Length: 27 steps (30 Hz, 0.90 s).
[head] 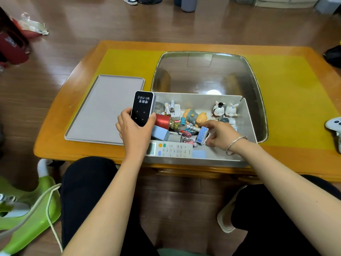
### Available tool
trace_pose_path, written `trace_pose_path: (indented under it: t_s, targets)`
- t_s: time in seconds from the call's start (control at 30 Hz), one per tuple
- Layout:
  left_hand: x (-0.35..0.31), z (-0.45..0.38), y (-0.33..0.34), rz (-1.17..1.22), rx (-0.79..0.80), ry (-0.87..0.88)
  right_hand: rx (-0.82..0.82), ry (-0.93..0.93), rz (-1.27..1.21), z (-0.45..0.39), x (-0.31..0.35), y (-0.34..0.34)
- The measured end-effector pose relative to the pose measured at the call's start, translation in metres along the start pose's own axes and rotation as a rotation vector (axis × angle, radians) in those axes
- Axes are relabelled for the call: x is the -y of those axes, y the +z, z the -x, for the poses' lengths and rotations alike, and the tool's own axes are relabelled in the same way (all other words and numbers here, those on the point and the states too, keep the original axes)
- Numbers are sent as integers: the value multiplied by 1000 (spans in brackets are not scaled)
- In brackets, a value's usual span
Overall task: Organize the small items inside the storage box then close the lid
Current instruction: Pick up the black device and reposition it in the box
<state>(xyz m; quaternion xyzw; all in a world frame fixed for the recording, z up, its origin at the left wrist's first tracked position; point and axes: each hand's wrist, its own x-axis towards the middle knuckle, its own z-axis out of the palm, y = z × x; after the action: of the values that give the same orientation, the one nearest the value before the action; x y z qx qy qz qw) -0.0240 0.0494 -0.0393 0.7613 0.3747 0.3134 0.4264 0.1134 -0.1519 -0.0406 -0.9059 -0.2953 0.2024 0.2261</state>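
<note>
Low orange wooden table [55,130] with a yellow mat [287,100] across its top, standing on brown plank flooring. Glass inset in the tabletop behind the box. A person sits at the near edge, dark trousers, knees either side. Green plastic object and a cord on the floor at left; shoes at the far top edge.

Grey storage box [247,115] sits open at the table's near edge, long axis running left to right. Its lid [103,109] lies flat on the table just left of the box, inner side up, long axis running away from the person.

Inside the box: white remote control [171,149] along the near wall, lying left to right; red cylinder [162,120] on its side; batteries [170,107] at the back left; two rabbit figurines [224,109] upright at the back right; orange figurines, binder clips loose in the middle.

Left hand [135,126] grips a black device [142,109] over the box's left end, fingers and thumb curled round its lower half, device upright, top pointing away.

Right hand [219,133] is down in the box, fingers pinching a small blue dotted box [202,134], tilted.
</note>
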Motion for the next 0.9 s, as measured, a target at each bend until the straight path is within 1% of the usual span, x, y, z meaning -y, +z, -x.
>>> trace_pose_path:
  t_s: [0.07, 0.1, 0.13, 0.2, 0.23, 0.3, 0.4, 0.47, 0.57, 0.63, 0.7, 0.73, 0.83, 0.9]
  targets:
    - [0, 0, 0, 0, 0, 0, 14, 39, -55, 3, -5, -2]
    - [0, 0, 0, 1, 0, -1, -8, 65, -49, 4, -10, -5]
    - [0, 0, 0, 1, -1, -2, -53, 99, -1, 5, -14, -11]
    - [0, 0, 1, -2, -1, -2, -119, 190, 188, 7, -23, -21]
    - [-1, 0, 1, -3, 0, -1, -109, 245, 304, 8, -26, -24]
    - [-1, 1, 1, -3, 0, -1, -21, 319, 478, 8, -24, -22]
    - [-1, 1, 1, -2, -2, -11, 98, 360, 583, 5, -17, -10]
    - [-1, 1, 1, -2, -1, -13, 122, 384, 573, 2, -15, -7]
    - [-1, 0, 1, -7, 1, -5, 89, 328, 435, 1, -16, -3]
    - [-1, 0, 2, -8, 1, -4, -1, 321, 333, 5, -17, 0]
    - [-2, 0, 2, -7, 0, -8, -127, 346, 317, 9, -18, 1]
    - [-2, 0, 1, -9, 0, -9, -139, 364, 337, 11, -19, 1]
    - [-3, 0, 1, -10, 3, -8, -34, 400, 387, 9, -23, 1]
    - [-3, 1, 1, -13, 4, -4, -7, 335, 335, 4, -23, 2]
